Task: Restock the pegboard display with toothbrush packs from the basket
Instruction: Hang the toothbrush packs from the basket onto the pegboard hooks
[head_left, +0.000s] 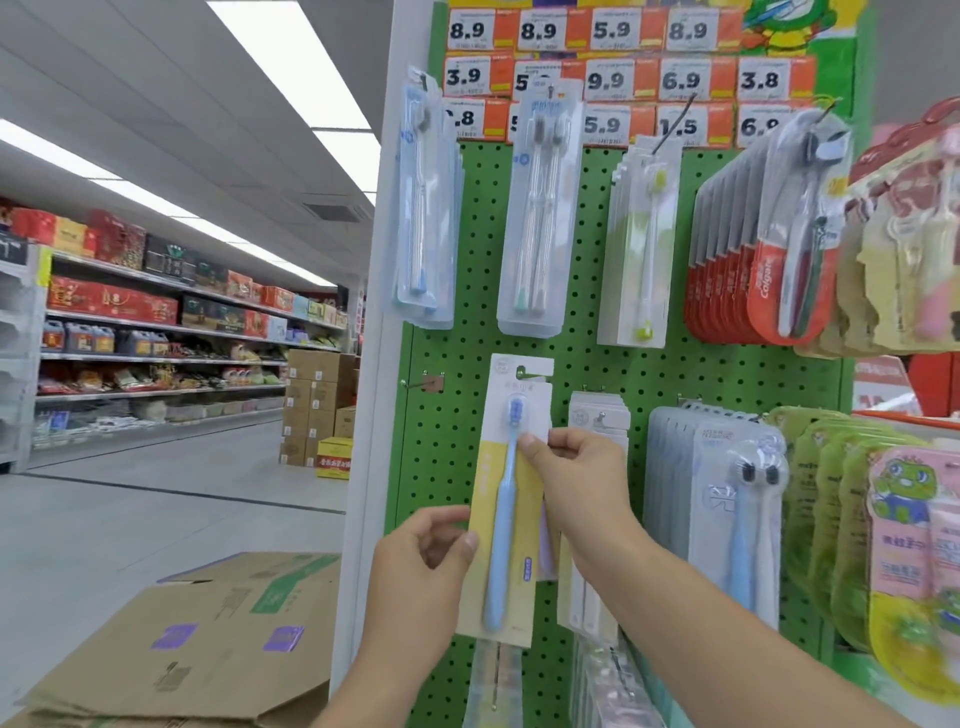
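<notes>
A toothbrush pack with a blue brush on a white and yellow card hangs against the green pegboard, its hang hole at a metal hook. My left hand pinches the pack's left edge near the middle. My right hand pinches its right edge just below the brush head. To the left, a bare hook sticks out of the board. The basket is out of view.
Other toothbrush packs fill hooks above and to the right, with price tags along the top. A cardboard box sits at lower left. An aisle with stocked shelves and stacked cartons runs off to the left.
</notes>
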